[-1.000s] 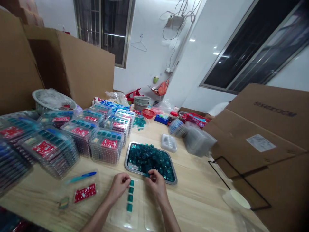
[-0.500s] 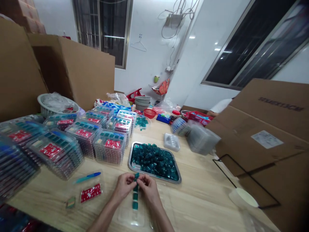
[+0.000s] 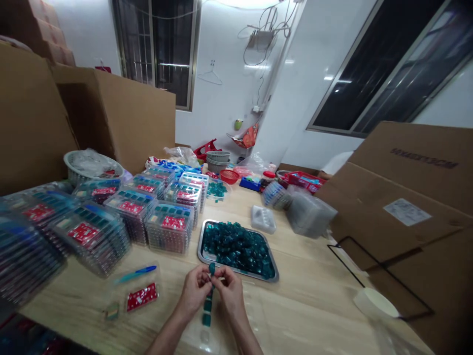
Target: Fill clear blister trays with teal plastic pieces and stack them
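My left hand (image 3: 194, 290) and my right hand (image 3: 229, 291) meet at the near side of the metal tray, fingertips pinched together. Between them a small teal square piece (image 3: 212, 267) sticks up, partly covered by the fingers. Below the hands, a clear plastic tray (image 3: 205, 337) lies on the table, with a row of teal squares (image 3: 206, 319) in it; the upper part of the row is hidden. Just beyond, the metal tray (image 3: 200, 242) holds a heap of glossy teal pieces (image 3: 238, 249).
Stacks of filled clear boxes (image 3: 170, 227) stand at the left. Nearer lie a blue pen (image 3: 136, 274) and a red patterned packet (image 3: 142, 297). A white moulded tray (image 3: 263, 219) sits beyond the metal tray. Large cardboard boxes (image 3: 417, 197) border the right; baskets (image 3: 218, 160) are behind.
The view has shifted slightly. Both hands stay together over the clear tray, and their fingers have shifted around the teal piece, which shows a little more above the fingertips.
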Available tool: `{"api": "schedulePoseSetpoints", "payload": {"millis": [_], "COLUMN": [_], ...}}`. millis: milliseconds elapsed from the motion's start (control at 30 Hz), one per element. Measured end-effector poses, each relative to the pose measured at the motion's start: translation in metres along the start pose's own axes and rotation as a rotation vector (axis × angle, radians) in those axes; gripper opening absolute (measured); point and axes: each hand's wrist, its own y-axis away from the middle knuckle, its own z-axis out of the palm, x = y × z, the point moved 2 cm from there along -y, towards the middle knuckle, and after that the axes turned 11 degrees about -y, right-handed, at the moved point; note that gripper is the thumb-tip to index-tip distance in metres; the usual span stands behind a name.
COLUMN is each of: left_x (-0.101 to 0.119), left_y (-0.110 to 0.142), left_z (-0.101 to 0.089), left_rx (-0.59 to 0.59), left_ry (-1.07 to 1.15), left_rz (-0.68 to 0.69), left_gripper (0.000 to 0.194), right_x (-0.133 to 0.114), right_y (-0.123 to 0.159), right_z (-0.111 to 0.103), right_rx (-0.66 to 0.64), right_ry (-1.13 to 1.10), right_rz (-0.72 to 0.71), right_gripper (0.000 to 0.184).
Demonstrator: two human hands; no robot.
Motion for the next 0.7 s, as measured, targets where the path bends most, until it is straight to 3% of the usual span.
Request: {"api": "schedulePoseSetpoints", "payload": {"millis": [167, 367, 433, 533, 600, 700], "left_x": [0.003, 0.012, 0.015, 0.018, 0.020, 0.020], "left_y": [0.014, 0.023, 0.024, 0.026, 0.028, 0.032], "left_z": [0.003, -0.007, -0.012, -0.015, -0.016, -0.015], "left_rx": [-0.006, 0.003, -0.003, -0.021, -0.036, -0.038], "left_ry": [0.098, 0.355, 0.419, 0.490, 0.510, 0.517], "left_rz": [-0.116, -0.238, -0.268, -0.272, -0.273, -0.298], "left_gripper": [0.030, 0.027, 0.032, 0.034, 0.034, 0.036], "right_x": [-0.006, -0.022, -0.023, -0.019, -0.019, -0.020], "right_y": [-0.018, -0.040, -0.031, -0.006, 0.008, 0.020], "right_z": [-0.013, -0.027, -0.022, -0.009, -0.003, -0.001], "right_rx": [0.096, 0.106, -0.016, -0.295, -0.353, -0.342], "right_ry": [0.305, 0.373, 0.301, 0.068, -0.056, -0.125], "right_rz": [-0.170, -0.226, -0.150, 0.094, 0.183, 0.196], "right_gripper": [0.016, 0.019, 0.022, 0.030, 0.032, 0.030]}}
